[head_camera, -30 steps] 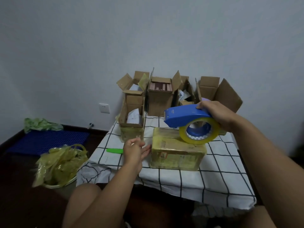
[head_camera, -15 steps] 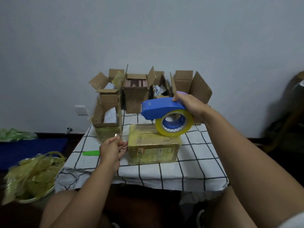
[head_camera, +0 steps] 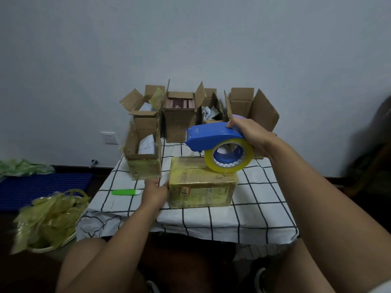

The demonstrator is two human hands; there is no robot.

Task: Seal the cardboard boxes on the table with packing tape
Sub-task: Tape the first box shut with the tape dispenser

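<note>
1. Nearest the camera, the person's bare knees sat below the front edge of the table [head_camera: 264, 227], which was covered by a white cloth with a black grid.
2. To the left, beside the table, a basket [head_camera: 48, 220] was heaped with crumpled yellowish tape scraps, with a blue mat [head_camera: 42, 187] on the floor behind it.
3. The left hand [head_camera: 155, 192] rested against the left end of the closed box [head_camera: 202, 187], thumb touching its upper edge; how its fingers lay could not be told, as only the back of the hand showed.
4. That closed box lay near the table's front, its flaps down and its sides wrapped in yellowish tape.
5. A green utility knife [head_camera: 124, 192] lay on the cloth just left of the left hand.
6. The right hand [head_camera: 250, 135] had its fingers wrapped around the rear of the blue tape dispenser [head_camera: 213, 137], holding it over the far right part of the closed box, the yellow roll [head_camera: 229, 155] appearing to touch the box top.
7. Behind and left stood an open box [head_camera: 142, 163] holding white paper.
8. Along the far edge, against the wall, several more open boxes [head_camera: 179, 115] stood with flaps raised.
9. A white wall socket [head_camera: 109, 138] sat on the wall at left.
</note>
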